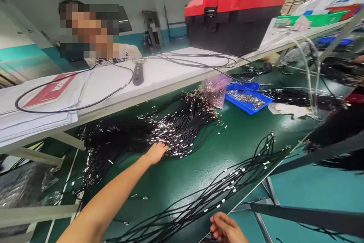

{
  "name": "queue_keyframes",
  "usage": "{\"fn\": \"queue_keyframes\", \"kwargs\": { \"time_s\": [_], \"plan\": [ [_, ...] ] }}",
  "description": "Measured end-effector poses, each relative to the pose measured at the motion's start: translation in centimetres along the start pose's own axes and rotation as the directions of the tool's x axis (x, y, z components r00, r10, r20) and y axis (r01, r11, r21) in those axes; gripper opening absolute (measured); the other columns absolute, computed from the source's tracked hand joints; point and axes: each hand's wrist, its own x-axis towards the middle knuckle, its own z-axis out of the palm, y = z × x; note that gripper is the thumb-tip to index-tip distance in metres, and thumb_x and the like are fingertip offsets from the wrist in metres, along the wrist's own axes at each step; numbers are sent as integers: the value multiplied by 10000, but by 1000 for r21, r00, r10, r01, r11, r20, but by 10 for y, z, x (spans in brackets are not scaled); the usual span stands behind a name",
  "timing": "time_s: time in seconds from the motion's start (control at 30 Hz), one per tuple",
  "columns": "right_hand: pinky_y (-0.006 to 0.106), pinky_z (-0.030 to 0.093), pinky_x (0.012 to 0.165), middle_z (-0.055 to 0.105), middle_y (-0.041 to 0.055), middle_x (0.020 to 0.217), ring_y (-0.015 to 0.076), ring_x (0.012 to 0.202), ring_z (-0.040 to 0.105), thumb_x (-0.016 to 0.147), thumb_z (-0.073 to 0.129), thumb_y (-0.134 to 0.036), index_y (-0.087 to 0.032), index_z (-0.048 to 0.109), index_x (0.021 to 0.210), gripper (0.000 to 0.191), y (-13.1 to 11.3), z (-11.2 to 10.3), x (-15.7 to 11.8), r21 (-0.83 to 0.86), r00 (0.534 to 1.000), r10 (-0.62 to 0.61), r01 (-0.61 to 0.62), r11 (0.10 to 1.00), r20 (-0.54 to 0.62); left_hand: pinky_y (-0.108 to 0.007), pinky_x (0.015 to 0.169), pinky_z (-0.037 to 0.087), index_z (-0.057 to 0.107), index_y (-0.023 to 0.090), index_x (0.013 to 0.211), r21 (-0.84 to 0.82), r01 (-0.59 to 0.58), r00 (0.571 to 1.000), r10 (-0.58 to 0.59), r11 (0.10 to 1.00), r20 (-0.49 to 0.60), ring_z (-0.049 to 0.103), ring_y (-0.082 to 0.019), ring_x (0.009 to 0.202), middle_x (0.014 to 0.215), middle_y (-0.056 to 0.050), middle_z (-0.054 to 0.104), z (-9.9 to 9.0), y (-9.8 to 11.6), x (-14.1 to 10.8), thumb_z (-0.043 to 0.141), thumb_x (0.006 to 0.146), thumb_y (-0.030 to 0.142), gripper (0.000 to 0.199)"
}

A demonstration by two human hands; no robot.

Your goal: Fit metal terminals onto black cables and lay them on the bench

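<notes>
My left hand (156, 152) reaches to the near edge of a large heap of black cables (173, 133) with white tags and metal ends. Its fingers are bent down and closed on a cable there, though the fingertips are partly hidden. At the bottom, by the green table's front edge, my right hand (226, 228) is loosely curled with thumb and fingers together, and nothing shows in it. Just beyond it lies a smaller bundle of tagged black cables (210, 193), stretched diagonally across the green tabletop (216, 159).
Above the table runs a white shelf (165, 72) carrying a red-and-black toolbox (233, 19), a dark-handled tool (138, 74), looped cable and papers (36, 121). Beneath stand a blue tray (250, 101) of small metal parts and a pink bag (216, 91). A person (113, 53) is behind the shelf.
</notes>
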Motion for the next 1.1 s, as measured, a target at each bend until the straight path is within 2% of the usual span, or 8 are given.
{"fn": "queue_keyframes", "kwargs": {
  "time_s": [0.17,0.3,0.43,0.57,0.7,0.87,1.0,1.1],
  "plan": [
    [161,286,448,630,15,575,73,457,517,482,771,-693,-141,631,686,604,-52,8,36,-157,983,71,-44,987,172,-379,785,534,611,140,1034,-210,51,997,-60,976,-38,620,-179,880,1025,-63,633,-22,0,-1,570,903,312,220],
    [164,346,480,646,11,610,75,494,551,534,805,-630,-137,657,721,547,-108,20,58,-213,952,89,-26,977,293,-368,762,525,606,126,989,-380,63,963,-156,923,-218,615,-173,835,954,-48,629,-76,3,-6,551,912,315,211],
    [217,483,732,692,70,1007,154,899,646,741,667,-653,-190,656,1058,561,-181,46,62,-83,908,48,-15,996,416,-357,888,442,589,157,993,-484,-21,893,-201,875,-403,555,-190,982,1016,-81,610,-116,55,-35,383,972,284,243],
    [413,469,960,554,136,1303,260,1243,483,846,571,-620,-191,559,1225,573,-224,57,70,318,877,13,-188,929,479,-265,775,444,626,195,924,-588,-79,942,-133,805,-309,578,-162,856,908,-45,645,-59,156,-69,458,921,240,174],
    [297,574,721,681,130,1036,206,923,674,871,657,-204,-137,605,1071,217,-202,30,101,325,954,218,-277,904,205,-207,637,441,654,174,738,-858,153,988,-73,490,135,578,-121,651,709,7,644,52,215,-96,653,764,215,48],
    [141,492,456,638,-20,656,80,515,617,869,551,-65,-167,568,803,122,-180,-23,141,344,980,165,-120,931,-107,-218,558,448,640,150,682,-845,369,924,-250,387,289,580,-129,614,628,20,622,106,168,-131,721,703,296,169],
    [143,511,501,631,-22,690,78,554,611,866,552,-116,-190,583,826,89,-194,-35,153,343,985,51,9,939,-167,-282,620,508,631,127,771,-848,401,864,-452,346,224,600,-130,640,714,0,635,84,97,-115,662,818,356,236],
    [132,497,514,593,-31,683,62,552,569,891,540,-182,-199,579,820,83,-203,-28,148,345,988,-27,78,936,-152,-374,776,511,598,134,1020,-849,415,716,-693,327,83,610,-176,857,993,-60,627,63,61,-70,530,917,364,261]
  ]
}}
